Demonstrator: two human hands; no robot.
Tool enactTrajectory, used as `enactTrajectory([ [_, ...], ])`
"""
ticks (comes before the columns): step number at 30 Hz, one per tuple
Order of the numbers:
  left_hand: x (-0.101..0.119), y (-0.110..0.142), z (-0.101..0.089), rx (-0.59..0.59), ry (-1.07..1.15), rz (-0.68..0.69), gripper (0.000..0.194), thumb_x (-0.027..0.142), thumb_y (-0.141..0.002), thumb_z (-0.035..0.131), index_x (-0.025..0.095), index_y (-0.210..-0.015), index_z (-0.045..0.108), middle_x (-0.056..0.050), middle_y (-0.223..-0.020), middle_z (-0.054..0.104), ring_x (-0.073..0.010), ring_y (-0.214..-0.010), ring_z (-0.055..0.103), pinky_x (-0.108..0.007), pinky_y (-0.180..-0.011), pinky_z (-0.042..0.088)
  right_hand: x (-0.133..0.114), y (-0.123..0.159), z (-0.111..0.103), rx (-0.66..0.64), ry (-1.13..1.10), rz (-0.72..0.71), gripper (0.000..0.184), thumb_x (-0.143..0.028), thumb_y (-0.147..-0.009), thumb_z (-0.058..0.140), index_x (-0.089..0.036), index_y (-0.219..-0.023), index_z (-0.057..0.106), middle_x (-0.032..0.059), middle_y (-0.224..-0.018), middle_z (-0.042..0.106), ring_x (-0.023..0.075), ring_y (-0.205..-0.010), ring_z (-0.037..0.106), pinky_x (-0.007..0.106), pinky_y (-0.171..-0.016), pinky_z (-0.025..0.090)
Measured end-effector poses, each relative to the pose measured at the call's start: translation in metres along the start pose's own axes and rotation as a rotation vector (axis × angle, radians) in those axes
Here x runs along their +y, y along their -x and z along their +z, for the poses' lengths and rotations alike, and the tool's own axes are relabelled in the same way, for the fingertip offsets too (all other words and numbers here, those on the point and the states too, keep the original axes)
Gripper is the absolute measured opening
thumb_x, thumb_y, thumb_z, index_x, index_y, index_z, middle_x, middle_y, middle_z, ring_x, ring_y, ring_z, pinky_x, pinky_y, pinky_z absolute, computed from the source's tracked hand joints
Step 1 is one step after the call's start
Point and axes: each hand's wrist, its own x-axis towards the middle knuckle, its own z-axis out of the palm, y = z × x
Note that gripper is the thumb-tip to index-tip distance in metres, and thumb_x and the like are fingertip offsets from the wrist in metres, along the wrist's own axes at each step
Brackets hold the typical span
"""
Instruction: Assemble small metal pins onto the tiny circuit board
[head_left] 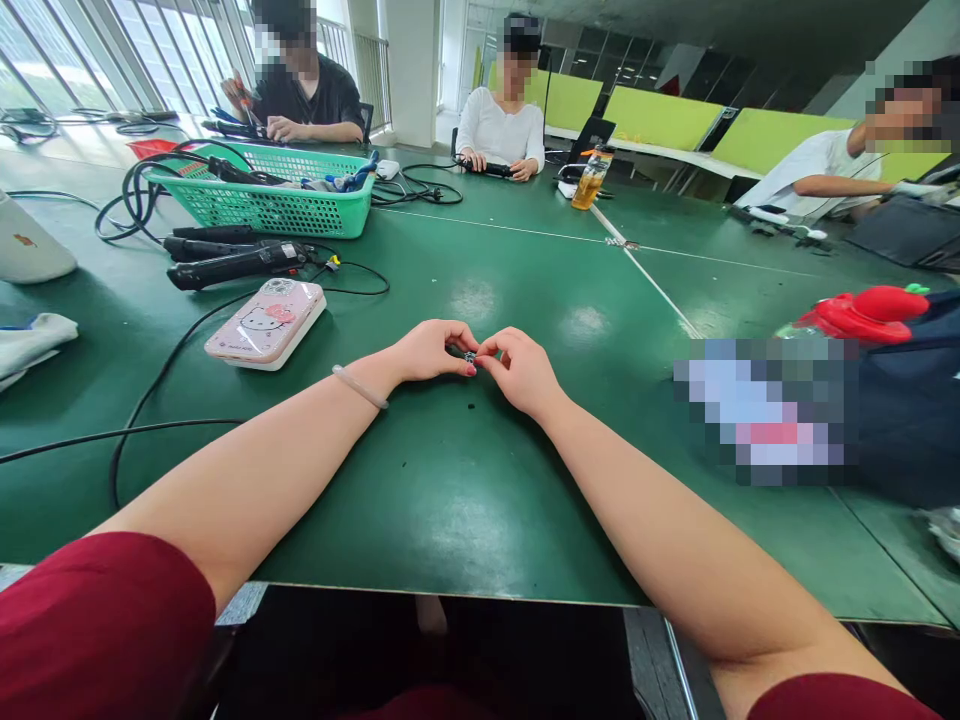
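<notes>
A small part (470, 357), silvery and dark, is at the fingertips of both hands in the head view, above the middle of the green worktop (450, 510). The left hand (437, 350) pinches it between thumb and finger; the right hand (523, 372) meets it from the right, its thumb and forefinger drawn narrow against its edge. Whether the right one truly grips it or only touches it, I cannot tell.

The work looks to be in progress rather than finished, since the part is in the fingers and not set down. How much is done is hard to judge: the piece is too small to show whether anything on it is joined or loose. A tiny black bit (471, 406) lies on the near side, just below the fingertips; whether it belongs to the part is unclear.

As for markings, the pink phone case (264, 322) to the left carries a cartoon cat with a pinkish bow, but no legible lettering. The white container (30, 243) at the far left bears a small brown mark, unreadable. On the right, a patch (772, 410) is pixelated, hiding any print. The bottle (592, 180) on the far side shows no readable label.
</notes>
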Motion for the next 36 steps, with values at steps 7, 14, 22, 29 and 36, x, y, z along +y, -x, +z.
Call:
enactTrajectory([
  [7, 0.0, 0.0, -0.003, 0.149, -0.205, -0.101, 0.027, 0.027, -0.063, 0.076, 0.018, -0.087, 0.068, -0.004, -0.088, 0.071, -0.0169, -0.082, 0.064, -0.033, -0.082, 0.05, 0.0, 0.004, -0.012, -0.163, -0.122, -0.006, 0.01, -0.028, -0.077, 0.068, -0.018, -0.08, 0.067, -0.0005, -0.08, 0.057, 0.0078, -0.059, 0.043, 0.024, -0.063, 0.038],
  [14, -0.005, -0.001, -0.005, 0.189, -0.245, -0.116, 0.028, 0.028, -0.063, 0.075, 0.018, -0.088, 0.068, -0.005, -0.091, 0.071, -0.0179, -0.085, 0.065, -0.032, -0.081, 0.05, -0.016, 0.009, -0.013, -0.5, -0.044, -0.088, 0.009, -0.022, -0.074, 0.073, -0.018, -0.081, 0.068, -0.0016, -0.077, 0.058, 0.0072, -0.064, 0.047, 0.021, -0.064, 0.037],
  [22, -0.002, -0.001, -0.003, 0.199, -0.236, -0.123, 0.03, 0.029, -0.061, 0.077, 0.018, -0.087, 0.068, -0.005, -0.088, 0.071, -0.0168, -0.081, 0.064, -0.032, -0.08, 0.05, -0.002, 0.005, -0.009, -0.177, -0.031, 0.002, 0.007, -0.02, -0.081, 0.061, -0.018, -0.075, 0.064, -0.0021, -0.07, 0.059, 0.0092, -0.061, 0.048, 0.023, -0.064, 0.037],
  [29, 0.004, 0.0, 0.0, 0.159, -0.2, -0.107, 0.031, 0.034, -0.06, 0.078, 0.018, -0.085, 0.068, -0.005, -0.088, 0.072, -0.0178, -0.082, 0.065, -0.033, -0.079, 0.05, 0.008, 0.003, -0.006, 0.034, -0.016, 0.057, 0.007, -0.02, -0.079, 0.062, -0.02, -0.083, 0.068, 0.0, -0.076, 0.066, 0.0116, -0.061, 0.054, 0.026, -0.066, 0.043],
  [36, 0.009, 0.001, 0.003, 0.162, -0.174, -0.099, 0.031, 0.035, -0.06, 0.079, 0.018, -0.083, 0.068, -0.004, -0.087, 0.072, -0.0185, -0.082, 0.065, -0.034, -0.081, 0.05, 0.002, 0.002, -0.003, 0.079, 0.003, 0.002, 0.019, -0.018, -0.085, 0.055, -0.023, -0.09, 0.073, 0.001, -0.092, 0.071, 0.0166, -0.085, 0.065, 0.03, -0.081, 0.049],
])
